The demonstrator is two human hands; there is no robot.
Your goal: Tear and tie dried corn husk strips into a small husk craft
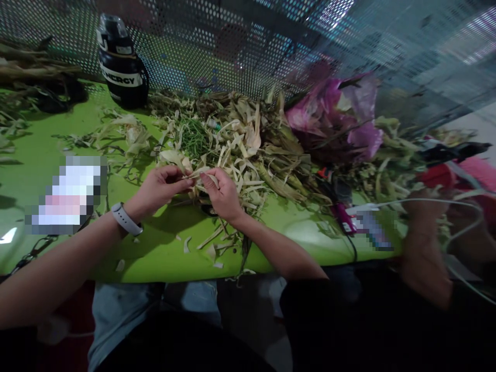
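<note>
My left hand point(166, 186), with a pale band on its wrist, pinches a pale strip of corn husk point(199, 174). The other end of that strip is between the thumb and fingers of my right hand point(221, 192). Both hands are close together above the green table point(155, 248). Behind them lies a heap of dry husk pieces point(240, 170), with a small bundle of thin green strands point(194, 137) on it. A dark object, partly hidden, sits under my right hand.
A black jug point(123, 77) stands at the back left, before a perforated metal panel point(186, 46). A phone point(70, 191) lies left. To the right are whole husks point(282, 175), a pink plastic bag point(329, 113), another phone point(374, 227), a white cable and a co-worker's hand point(426, 206).
</note>
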